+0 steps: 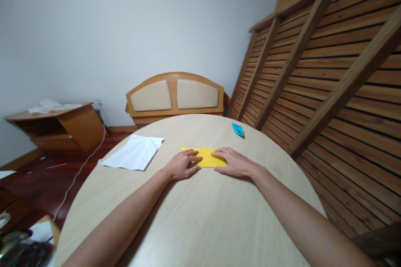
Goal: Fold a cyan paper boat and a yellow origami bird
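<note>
Both hands lay flat, grip released, the left hand (pixel 183 164) and right hand (pixel 233 162) pressing an already folded yellow paper (pixel 206 157) onto the round table (pixel 200 212), with further folds seemingly left.

White sheet (pixel 134 152) & small blue folded piece (pixel 238 129) on round table (pixel 200 217); headboard (pixel 174 96), side cabinet (pixel 56 127) behind.
</note>
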`<state>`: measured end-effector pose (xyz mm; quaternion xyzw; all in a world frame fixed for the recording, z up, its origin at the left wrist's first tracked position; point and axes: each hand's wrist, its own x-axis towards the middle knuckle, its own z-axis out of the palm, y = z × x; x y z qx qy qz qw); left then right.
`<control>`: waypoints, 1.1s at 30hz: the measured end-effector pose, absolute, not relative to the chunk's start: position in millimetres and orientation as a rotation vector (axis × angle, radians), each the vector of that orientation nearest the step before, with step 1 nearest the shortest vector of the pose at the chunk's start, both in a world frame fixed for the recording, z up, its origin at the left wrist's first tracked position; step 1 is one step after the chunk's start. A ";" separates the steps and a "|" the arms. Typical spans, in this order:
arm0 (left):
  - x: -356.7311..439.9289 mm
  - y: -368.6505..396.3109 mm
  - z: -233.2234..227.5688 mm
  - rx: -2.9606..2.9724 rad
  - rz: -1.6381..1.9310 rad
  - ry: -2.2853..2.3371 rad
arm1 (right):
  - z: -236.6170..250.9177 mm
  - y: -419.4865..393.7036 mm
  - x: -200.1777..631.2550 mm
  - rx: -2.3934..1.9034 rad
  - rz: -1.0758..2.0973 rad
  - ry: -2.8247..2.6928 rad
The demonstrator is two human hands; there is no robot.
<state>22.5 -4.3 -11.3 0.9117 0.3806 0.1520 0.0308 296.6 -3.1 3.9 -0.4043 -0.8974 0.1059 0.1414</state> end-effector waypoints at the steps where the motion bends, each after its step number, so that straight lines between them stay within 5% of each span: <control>1: 22.7 -4.3 -11.2 2.803 0.465 1.180 | 4.0 -3.9 295.4 -1.170 0.299 -2.586; 33: 28.5 -6.8 -9.6 2.861 0.556 1.182 | 9.1 -10.1 274.4 -1.300 0.075 -2.526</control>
